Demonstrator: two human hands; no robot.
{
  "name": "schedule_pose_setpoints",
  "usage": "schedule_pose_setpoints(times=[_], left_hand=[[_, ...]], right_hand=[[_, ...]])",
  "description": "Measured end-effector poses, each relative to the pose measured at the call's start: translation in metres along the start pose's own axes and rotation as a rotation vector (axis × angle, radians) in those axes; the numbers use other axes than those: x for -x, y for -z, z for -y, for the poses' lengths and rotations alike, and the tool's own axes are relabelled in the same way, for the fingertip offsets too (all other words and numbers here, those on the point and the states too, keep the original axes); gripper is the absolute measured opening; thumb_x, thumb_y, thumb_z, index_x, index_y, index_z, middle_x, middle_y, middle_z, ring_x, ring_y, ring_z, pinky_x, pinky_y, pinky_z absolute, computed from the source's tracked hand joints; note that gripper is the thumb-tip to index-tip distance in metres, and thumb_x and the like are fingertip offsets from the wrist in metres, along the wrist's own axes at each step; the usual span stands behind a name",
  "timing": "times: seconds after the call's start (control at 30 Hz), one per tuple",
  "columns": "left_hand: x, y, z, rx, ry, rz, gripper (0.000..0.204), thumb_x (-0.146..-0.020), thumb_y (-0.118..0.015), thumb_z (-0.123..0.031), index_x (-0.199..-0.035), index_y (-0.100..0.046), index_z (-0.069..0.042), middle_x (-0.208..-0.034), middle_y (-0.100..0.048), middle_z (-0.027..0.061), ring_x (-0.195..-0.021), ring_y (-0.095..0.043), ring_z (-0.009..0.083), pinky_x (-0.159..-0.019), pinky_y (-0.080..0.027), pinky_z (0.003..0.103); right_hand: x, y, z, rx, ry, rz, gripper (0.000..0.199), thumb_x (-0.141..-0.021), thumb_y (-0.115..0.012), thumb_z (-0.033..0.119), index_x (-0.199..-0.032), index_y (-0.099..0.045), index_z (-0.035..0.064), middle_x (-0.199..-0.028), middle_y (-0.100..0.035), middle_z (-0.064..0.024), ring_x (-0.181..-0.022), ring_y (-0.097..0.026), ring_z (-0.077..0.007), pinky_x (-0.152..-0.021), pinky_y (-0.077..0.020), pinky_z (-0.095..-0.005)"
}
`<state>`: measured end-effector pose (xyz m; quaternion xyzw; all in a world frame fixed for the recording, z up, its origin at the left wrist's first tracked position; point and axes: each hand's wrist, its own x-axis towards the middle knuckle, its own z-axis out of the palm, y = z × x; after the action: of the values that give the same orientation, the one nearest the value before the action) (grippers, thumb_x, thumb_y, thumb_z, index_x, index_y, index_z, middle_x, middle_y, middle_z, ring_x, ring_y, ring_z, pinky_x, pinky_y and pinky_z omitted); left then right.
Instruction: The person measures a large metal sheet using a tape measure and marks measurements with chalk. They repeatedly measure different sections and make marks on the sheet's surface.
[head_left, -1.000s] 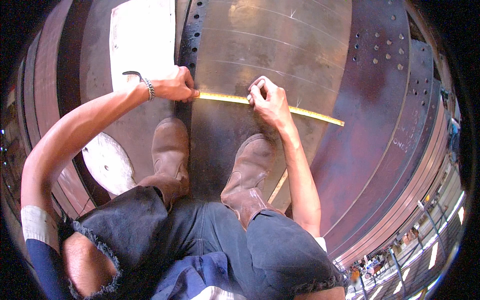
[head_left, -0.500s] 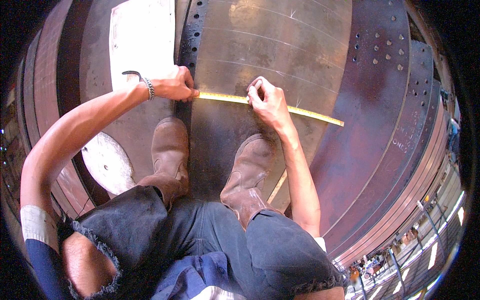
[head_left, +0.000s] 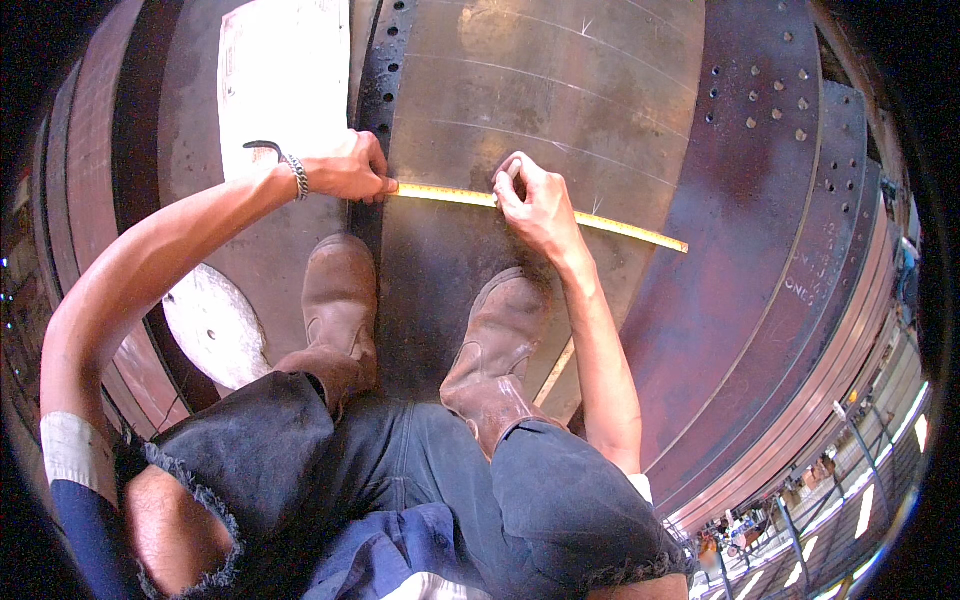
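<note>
A yellow tape measure blade (head_left: 630, 231) stretches across a brown steel plate (head_left: 460, 260) marked with thin white lines. At its left end, beside a dark strip with a row of holes, my left hand (head_left: 350, 170) is closed and pinches the blade between thumb and fingers. My right hand (head_left: 540, 208) rests over the middle of the blade, its fingers closed in a pinch around a small pale stick that looks like chalk (head_left: 516, 167). The blade's far end runs on past my right hand to the reddish steel on the right. No tape case shows.
A white paper sheet (head_left: 283, 80) lies beyond my left hand. My brown boots (head_left: 340, 290) stand on the steel, close to the blade. At the left is a pale rounded plate (head_left: 215, 325). Drilled reddish steel plates (head_left: 755, 130) lie to the right, with railings (head_left: 800, 550) farther off.
</note>
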<state>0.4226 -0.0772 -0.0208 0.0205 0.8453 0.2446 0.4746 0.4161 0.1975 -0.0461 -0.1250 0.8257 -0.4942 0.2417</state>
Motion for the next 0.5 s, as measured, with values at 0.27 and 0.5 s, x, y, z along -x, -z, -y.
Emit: schedule_pose_setpoints(times=[0.27, 0.5], left_hand=[[0.001, 0.003, -0.003, -0.084, 0.020, 0.003, 0.033, -0.082, -0.067, -0.038, -0.074, -0.073, -0.007, -0.057, -0.063, 0.0086, -0.053, -0.060, 0.0185, -0.053, -0.048, 0.037], [0.007, 0.009, -0.014, -0.090, 0.073, 0.042, 0.029, -0.083, -0.064, -0.036, -0.075, -0.075, -0.010, -0.067, -0.070, 0.0009, -0.066, -0.067, 0.0149, -0.065, -0.053, 0.032]], right_hand=[[-0.003, 0.000, 0.013, 0.175, 0.086, -0.024, 0.010, -0.086, -0.059, 0.009, -0.086, -0.054, -0.0002, -0.067, -0.060, -0.0188, -0.063, -0.063, -0.0367, -0.057, -0.0486, -0.0421], [-0.008, 0.003, 0.008, 0.036, 0.173, -0.408, 0.007, -0.092, -0.057, 0.011, -0.093, -0.057, 0.0039, -0.069, -0.063, -0.0116, -0.064, -0.065, -0.0288, -0.058, -0.0513, -0.0362]])
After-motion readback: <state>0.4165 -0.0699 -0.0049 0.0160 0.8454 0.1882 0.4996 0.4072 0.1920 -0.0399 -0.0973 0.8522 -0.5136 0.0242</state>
